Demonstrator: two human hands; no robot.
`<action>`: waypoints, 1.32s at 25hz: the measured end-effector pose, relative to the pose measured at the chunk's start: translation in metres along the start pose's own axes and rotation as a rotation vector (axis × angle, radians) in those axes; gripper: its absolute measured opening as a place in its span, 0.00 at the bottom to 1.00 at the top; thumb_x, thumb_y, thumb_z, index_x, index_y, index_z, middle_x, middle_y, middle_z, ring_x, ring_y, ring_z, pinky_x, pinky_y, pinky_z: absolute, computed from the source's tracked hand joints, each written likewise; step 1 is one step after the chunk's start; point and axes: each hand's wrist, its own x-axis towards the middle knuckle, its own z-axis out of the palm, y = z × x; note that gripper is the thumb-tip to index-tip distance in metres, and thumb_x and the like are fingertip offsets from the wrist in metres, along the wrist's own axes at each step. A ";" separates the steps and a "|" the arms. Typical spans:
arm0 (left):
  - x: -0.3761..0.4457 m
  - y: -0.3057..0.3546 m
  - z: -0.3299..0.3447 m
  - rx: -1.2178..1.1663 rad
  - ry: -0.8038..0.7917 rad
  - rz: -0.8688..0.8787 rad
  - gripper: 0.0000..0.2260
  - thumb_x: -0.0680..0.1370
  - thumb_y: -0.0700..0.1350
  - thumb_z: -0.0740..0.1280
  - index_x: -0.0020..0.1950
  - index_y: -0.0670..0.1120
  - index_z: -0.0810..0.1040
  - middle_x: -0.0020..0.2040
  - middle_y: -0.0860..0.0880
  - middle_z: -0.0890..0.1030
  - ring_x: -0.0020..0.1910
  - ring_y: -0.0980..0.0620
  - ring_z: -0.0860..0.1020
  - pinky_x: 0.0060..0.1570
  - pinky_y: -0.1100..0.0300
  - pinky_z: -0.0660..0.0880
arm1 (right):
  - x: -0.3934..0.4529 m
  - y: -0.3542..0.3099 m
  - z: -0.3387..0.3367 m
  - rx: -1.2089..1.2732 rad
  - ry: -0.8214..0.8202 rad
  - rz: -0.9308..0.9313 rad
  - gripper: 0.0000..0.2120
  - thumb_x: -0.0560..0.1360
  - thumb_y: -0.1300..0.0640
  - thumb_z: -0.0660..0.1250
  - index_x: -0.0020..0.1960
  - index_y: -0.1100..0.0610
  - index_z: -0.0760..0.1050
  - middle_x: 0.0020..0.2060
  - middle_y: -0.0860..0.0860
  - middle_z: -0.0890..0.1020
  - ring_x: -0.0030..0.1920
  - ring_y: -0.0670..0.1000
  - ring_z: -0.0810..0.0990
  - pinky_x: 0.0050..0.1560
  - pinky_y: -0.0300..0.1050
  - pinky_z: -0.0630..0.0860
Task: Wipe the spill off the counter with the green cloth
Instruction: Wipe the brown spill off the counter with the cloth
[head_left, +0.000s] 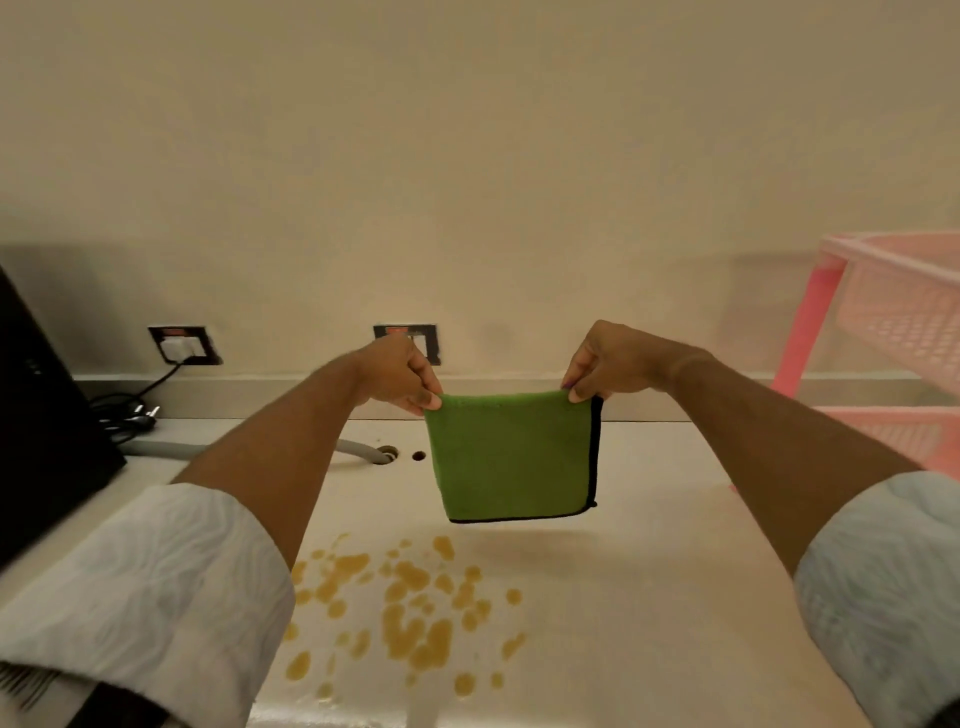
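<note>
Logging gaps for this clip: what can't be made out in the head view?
- Spill: its left edge runs under the left sleeve.
- Black appliance: cut off by the left edge.
- Pink rack: cut off by the right edge.
- Middle wall socket: partly hidden by the left hand.

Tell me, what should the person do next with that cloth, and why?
Probably lower the green cloth onto the spill. The left hand and right hand pinch its top corners, so it hangs above the counter, with the brownish drops untouched.
</note>
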 end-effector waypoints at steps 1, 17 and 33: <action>-0.007 -0.006 -0.008 -0.001 0.010 -0.009 0.04 0.69 0.31 0.74 0.41 0.38 0.83 0.42 0.39 0.85 0.40 0.47 0.85 0.41 0.60 0.83 | 0.000 -0.012 0.004 -0.014 0.002 -0.009 0.05 0.69 0.64 0.75 0.44 0.57 0.85 0.35 0.50 0.84 0.38 0.49 0.82 0.38 0.37 0.78; -0.083 -0.169 -0.142 0.054 0.101 -0.003 0.04 0.68 0.32 0.75 0.40 0.39 0.83 0.41 0.39 0.84 0.41 0.46 0.84 0.42 0.59 0.83 | 0.047 -0.200 0.137 -0.089 0.064 0.010 0.07 0.70 0.63 0.74 0.48 0.57 0.85 0.37 0.47 0.83 0.37 0.43 0.78 0.36 0.33 0.73; -0.144 -0.318 -0.125 0.072 -0.398 -0.247 0.06 0.69 0.27 0.72 0.41 0.36 0.82 0.36 0.43 0.84 0.38 0.47 0.83 0.38 0.60 0.83 | 0.035 -0.261 0.304 -0.159 -0.413 0.257 0.07 0.70 0.63 0.74 0.48 0.60 0.84 0.37 0.51 0.86 0.38 0.49 0.86 0.42 0.42 0.83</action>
